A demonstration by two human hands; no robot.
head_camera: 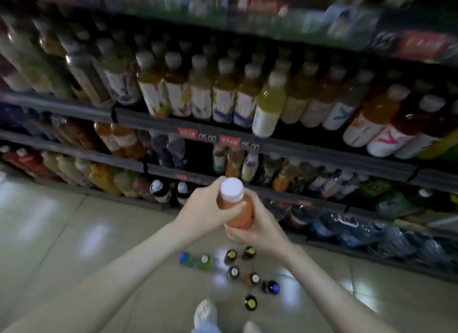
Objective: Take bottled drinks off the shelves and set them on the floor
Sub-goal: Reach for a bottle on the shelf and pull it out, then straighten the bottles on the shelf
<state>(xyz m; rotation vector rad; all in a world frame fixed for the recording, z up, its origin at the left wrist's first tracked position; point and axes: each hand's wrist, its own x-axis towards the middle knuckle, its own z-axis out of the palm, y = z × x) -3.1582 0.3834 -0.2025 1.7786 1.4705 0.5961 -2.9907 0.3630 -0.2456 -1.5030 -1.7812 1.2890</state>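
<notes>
Small capped bottles (249, 278) stand clustered on the glossy beige tiled floor (62, 233). Bare tiles lie open leftward.

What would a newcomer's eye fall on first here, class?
The orange bottle with a white cap, at centre, gripped by the left hand and the right hand. Below it, a cluster of small bottles stands on the floor. Behind, shelves packed with drinks fill the upper frame.

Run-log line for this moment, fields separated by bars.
left hand: holds orange bottle | right hand: holds it too | floor: several bottles
</notes>
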